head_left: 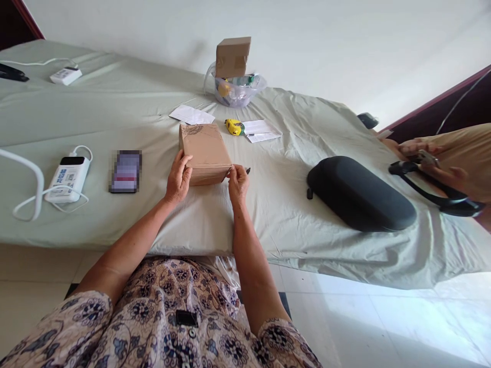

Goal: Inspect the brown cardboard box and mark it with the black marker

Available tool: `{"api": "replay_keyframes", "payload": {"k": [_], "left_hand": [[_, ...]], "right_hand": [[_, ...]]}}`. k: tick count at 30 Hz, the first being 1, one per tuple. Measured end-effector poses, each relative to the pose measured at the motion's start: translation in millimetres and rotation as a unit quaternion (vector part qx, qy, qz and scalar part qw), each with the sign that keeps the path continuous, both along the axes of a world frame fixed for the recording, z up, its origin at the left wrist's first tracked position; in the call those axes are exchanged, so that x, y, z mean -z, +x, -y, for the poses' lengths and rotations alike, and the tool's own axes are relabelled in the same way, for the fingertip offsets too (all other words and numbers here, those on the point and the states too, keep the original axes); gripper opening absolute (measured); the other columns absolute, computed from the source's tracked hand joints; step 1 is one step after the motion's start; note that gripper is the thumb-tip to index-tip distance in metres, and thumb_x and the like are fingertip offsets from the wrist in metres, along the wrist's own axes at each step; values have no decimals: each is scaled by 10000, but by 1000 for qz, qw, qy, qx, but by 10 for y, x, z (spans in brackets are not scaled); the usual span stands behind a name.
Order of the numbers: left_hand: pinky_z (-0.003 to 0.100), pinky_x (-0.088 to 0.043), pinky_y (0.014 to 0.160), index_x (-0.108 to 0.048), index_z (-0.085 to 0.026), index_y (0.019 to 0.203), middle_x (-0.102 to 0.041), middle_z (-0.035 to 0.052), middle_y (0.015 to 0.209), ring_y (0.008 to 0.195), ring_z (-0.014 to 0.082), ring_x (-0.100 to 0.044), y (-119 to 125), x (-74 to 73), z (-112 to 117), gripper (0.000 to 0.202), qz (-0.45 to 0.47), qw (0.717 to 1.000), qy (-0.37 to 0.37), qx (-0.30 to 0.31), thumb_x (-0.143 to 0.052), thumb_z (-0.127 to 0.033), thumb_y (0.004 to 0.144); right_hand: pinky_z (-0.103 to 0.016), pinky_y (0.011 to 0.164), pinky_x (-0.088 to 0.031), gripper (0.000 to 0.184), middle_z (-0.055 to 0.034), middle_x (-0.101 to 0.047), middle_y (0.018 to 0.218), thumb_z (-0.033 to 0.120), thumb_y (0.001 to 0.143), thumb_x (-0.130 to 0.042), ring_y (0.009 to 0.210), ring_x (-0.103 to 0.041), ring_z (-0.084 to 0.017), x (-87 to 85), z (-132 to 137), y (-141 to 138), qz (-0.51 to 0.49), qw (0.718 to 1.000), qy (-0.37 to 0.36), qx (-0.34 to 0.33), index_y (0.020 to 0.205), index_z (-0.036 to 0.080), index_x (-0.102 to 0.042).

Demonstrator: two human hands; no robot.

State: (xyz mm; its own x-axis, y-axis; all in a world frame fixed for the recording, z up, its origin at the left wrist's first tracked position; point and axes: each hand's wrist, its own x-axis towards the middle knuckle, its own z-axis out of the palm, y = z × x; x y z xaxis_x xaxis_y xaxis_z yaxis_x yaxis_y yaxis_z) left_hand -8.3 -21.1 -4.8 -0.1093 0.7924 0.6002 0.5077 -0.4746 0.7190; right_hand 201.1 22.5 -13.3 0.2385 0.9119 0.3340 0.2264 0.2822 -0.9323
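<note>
A brown cardboard box (205,145) rests on the cloth-covered table in front of me, with dark scribbled lines at its far left corner. My left hand (179,178) grips the box's near left side, fingers over the edge and thumb against the front. At the near right corner, my right hand (238,180) is closed in a pinch on a slim dark object (248,170). Only its dark ends show, so its kind is unclear. Just beyond the box lie a yellow tape measure (234,127) and a white paper with a pen (263,131).
Another white paper (192,114) lies behind the box. A clear plastic basket (240,94) bears a second carton (232,57). Leftward are a phone (126,171) and a white power bank (68,179) with cables. To the right are a black case (360,193) and another person's hands (445,168).
</note>
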Motion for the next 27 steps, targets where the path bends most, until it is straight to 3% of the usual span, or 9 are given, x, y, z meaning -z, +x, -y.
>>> {"api": "replay_keyframes", "payload": {"k": [6,13,16,21,24,27], "left_hand": [[368,-407,1229,-598,-195,1318,-624,133,1426,1417,216,-537,-59,-60,-24,605,70,997,11,-32,-336,-645,1009],[366,-428,1195,-570,-210,1339,-629,113,1401,1347,222,-580,-108,-128,-16,665,150,987,2,-60,-367,-722,967],[358,-449,1165,-571,-223,1326,-624,105,1394,1316,212,-591,-126,-128,-28,669,175,982,6,-68,-375,-743,953],[357,-487,1125,-542,-234,1367,-607,113,1395,1295,209,-599,-122,-77,-64,718,213,976,-15,-54,-346,-775,938],[356,-527,1078,-499,-254,1420,-574,121,1430,1304,215,-597,-92,-48,-67,758,224,973,-36,-36,-303,-796,928],[335,-580,982,-452,-297,1450,-539,118,1462,1284,213,-612,-42,-32,-54,733,249,967,-61,-9,-305,-791,929]], "right_hand": [[-269,737,-502,460,-30,-677,885,647,889,-553,812,-611,-144,-31,88,-82,0,998,33,-53,991,216,-678],[-244,671,-497,533,-73,-692,998,667,882,-567,810,-618,-135,-13,83,-89,56,997,39,-42,1125,218,-719],[-247,657,-501,543,-46,-684,915,678,883,-568,748,-607,-124,-18,93,-94,45,997,34,-52,1150,227,-707],[-255,659,-512,571,23,-629,746,695,889,-559,647,-582,-109,-28,119,-114,-3,994,52,-95,1233,246,-637],[-253,637,-510,669,17,-629,809,708,862,-596,655,-580,-106,-5,129,-149,-10,993,71,-90,1353,254,-560],[-247,591,-504,897,-22,-670,948,699,810,-677,673,-593,-112,53,129,-224,-6,994,64,-89,1534,263,-377]]}}
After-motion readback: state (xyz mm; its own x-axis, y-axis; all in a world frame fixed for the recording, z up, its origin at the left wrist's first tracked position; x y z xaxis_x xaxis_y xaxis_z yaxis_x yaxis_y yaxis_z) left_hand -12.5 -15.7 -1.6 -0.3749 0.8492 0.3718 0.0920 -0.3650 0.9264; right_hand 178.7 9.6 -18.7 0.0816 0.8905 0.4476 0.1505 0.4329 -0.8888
